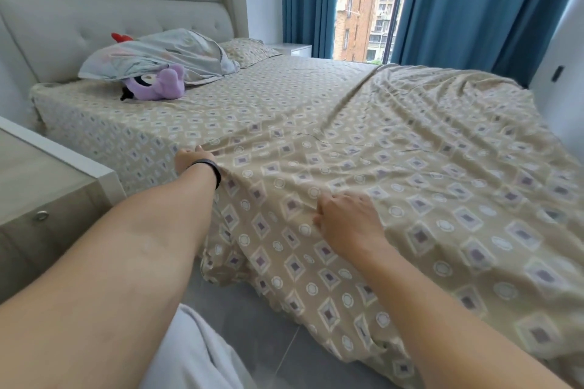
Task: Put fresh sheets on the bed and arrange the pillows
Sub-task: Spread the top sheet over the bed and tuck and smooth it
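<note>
A beige diamond-patterned top sheet (426, 174) lies wrinkled over the lower part of the bed, on a fitted sheet (221, 104) of the same pattern. My left hand (192, 159), a black band on its wrist, grips the top sheet's upper edge near the bed's near side. My right hand (344, 221) pinches a fold of the same sheet lower down, where it hangs over the side. A matching pillow (249, 50) lies at the headboard. Beside it is a pale grey pillow (158, 55) with a purple plush toy (158, 87) partly under it.
A padded headboard (110, 9) stands at the back left. A pale bedside cabinet (47, 180) is close on my left. Blue curtains (474, 3) frame a window behind the bed. Grey floor tiles (268, 335) show below the hanging sheet.
</note>
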### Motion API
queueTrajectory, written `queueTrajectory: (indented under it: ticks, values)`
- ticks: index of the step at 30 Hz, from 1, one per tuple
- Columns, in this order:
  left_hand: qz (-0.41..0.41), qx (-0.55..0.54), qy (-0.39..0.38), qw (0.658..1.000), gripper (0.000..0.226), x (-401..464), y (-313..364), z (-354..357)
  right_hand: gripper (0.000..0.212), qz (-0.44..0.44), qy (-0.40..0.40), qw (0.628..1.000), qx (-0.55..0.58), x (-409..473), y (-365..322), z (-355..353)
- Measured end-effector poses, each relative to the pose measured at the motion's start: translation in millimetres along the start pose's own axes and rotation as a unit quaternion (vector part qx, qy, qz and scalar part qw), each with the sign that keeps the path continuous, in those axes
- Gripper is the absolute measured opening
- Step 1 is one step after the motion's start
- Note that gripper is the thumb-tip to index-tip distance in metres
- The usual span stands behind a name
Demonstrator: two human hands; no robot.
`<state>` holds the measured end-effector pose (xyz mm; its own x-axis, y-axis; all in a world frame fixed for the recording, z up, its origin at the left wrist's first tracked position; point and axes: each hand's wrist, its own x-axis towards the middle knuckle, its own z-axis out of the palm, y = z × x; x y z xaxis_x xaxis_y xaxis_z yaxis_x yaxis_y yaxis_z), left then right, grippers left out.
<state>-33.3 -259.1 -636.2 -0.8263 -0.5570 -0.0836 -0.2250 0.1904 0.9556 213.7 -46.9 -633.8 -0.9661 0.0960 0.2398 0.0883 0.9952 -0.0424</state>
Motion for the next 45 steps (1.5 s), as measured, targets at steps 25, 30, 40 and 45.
queueTrajectory:
  ticks: [25, 30, 40, 45]
  values:
    - [0.465, 0.421, -0.377, 0.682, 0.057, -171.3, 26.7, 123.7, 0.072, 0.084, -0.125, 0.988, -0.036, -116.8, 172.9, -22.3]
    - [0.448, 0.470, -0.407, 0.643, 0.069, -205.2, 30.7, 133.6, 0.068, 0.111, -0.157, 0.981, -0.024, -147.0, 196.2, -39.1]
    - [0.550, 0.467, -0.517, 0.460, 0.061, -363.2, 7.1, 82.9, 0.048, 0.238, -0.135, 0.954, 0.120, -209.4, 235.2, -101.1]
    - [0.623, 0.391, -0.544, 0.403, 0.070, -422.2, -6.2, 73.3, 0.024, 0.449, 0.094, 0.861, 0.220, -247.0, 281.4, -103.9]
